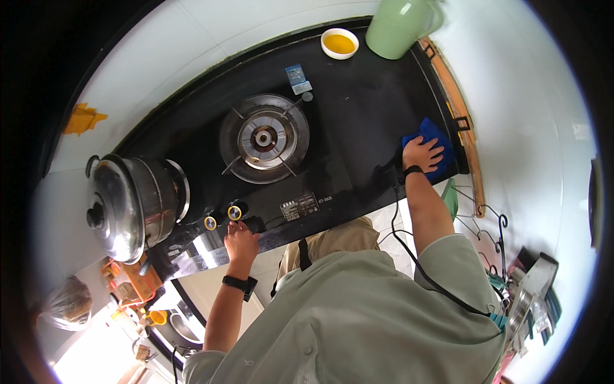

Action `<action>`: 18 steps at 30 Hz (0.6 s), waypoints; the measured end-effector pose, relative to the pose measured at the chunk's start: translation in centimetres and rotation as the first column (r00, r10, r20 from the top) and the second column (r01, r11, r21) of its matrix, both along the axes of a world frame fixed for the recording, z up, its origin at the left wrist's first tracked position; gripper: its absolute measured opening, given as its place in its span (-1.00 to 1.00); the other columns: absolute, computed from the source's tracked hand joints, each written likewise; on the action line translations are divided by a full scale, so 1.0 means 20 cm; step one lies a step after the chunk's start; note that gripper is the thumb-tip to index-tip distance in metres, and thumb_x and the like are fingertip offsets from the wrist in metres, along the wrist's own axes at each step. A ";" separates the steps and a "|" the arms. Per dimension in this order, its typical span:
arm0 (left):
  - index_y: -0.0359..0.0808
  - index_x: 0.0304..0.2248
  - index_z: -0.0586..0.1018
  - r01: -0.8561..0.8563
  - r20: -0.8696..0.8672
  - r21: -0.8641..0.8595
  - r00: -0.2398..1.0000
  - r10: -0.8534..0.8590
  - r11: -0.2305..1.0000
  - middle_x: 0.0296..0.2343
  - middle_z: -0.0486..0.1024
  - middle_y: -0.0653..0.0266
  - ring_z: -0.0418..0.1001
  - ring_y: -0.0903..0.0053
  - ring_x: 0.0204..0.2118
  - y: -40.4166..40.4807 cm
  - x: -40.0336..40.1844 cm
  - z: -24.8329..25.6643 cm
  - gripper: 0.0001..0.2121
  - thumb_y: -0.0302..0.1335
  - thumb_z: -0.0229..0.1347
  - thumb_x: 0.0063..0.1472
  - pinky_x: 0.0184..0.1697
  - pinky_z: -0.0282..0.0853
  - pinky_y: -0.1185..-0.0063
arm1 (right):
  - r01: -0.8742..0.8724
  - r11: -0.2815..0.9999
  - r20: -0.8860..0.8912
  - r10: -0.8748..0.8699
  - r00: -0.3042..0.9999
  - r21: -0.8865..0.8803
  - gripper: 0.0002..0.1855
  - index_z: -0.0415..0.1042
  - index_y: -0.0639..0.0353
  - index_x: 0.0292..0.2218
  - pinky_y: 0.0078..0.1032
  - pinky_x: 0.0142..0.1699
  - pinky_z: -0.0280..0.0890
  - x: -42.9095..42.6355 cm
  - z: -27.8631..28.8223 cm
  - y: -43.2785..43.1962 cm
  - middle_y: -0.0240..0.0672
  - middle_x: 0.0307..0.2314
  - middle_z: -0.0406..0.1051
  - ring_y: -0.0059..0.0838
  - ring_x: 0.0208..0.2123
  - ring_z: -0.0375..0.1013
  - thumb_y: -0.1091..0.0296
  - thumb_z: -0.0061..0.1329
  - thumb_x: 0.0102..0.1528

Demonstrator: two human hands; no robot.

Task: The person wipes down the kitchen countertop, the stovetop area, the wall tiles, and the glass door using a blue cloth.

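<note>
My right hand (422, 154) lies with its fingers spread on a blue cloth (437, 137), pressing it flat at the right end of the black countertop (374, 110). My left hand (241, 242) rests at the front edge of the black gas cooktop (201, 144), its fingertips just below a round control knob (234, 212); a dark object lies beside these fingers, too unclear to name. A second knob (210, 223) is to the left. Behind the knobs is a bare gas burner (264, 138) with metal pan supports.
A lidded metal pot (129, 206) stands on the left burner. Towards the back are a small blue packet (297, 78), a white bowl of yellow liquid (339, 44) and a green jug (398, 29). A wooden strip (455, 101) borders the right edge; a black cable (407, 245) hangs near my right arm.
</note>
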State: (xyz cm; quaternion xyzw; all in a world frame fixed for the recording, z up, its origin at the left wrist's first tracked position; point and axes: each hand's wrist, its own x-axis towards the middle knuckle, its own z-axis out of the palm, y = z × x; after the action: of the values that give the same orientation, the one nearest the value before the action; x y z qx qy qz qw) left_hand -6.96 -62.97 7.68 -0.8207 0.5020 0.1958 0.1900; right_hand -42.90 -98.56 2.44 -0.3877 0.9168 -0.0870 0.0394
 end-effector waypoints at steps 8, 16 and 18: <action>-0.53 0.03 0.37 -0.026 -0.002 0.032 1.000 0.026 0.999 0.03 0.30 -0.27 0.31 0.12 0.09 0.02 -0.01 -0.01 -0.32 -0.19 0.24 0.04 0.01 0.39 0.38 | -0.480 0.877 -0.061 0.478 0.876 -0.025 -0.28 0.07 -0.12 0.25 0.04 0.29 -0.20 0.20 -0.06 -0.45 -0.27 0.28 -0.10 -0.12 0.31 -0.15 -0.23 -0.31 0.17; -0.58 -0.02 0.39 -0.056 -0.019 0.065 0.998 0.057 0.996 -0.06 0.39 -0.27 0.39 0.12 0.01 -0.02 0.00 0.01 -0.32 -0.20 0.27 0.00 -0.06 0.43 0.38 | -0.889 0.421 -0.102 0.891 0.443 -0.179 -0.45 0.34 -0.07 0.10 0.00 0.22 -0.01 0.50 0.00 -0.34 -0.27 0.18 0.17 -0.14 0.23 0.08 -0.03 -0.09 0.13; -0.58 -0.04 0.40 -0.046 -0.021 0.057 0.999 0.047 0.997 -0.09 0.41 -0.26 0.41 0.14 -0.01 -0.03 0.00 0.02 -0.33 -0.20 0.27 -0.01 -0.07 0.44 0.39 | -0.908 0.327 -0.126 0.921 0.368 -0.260 -0.47 0.36 -0.07 0.09 -0.02 0.23 -0.01 0.51 -0.03 -0.21 -0.27 0.18 0.17 -0.14 0.22 0.09 0.03 -0.06 0.12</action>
State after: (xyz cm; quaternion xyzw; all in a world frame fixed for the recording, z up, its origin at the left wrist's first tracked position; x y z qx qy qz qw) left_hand -6.93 -63.65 8.09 -0.8242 0.4790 0.2236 0.2029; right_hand -32.67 -102.83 1.80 -0.8345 0.5152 -0.1898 0.0455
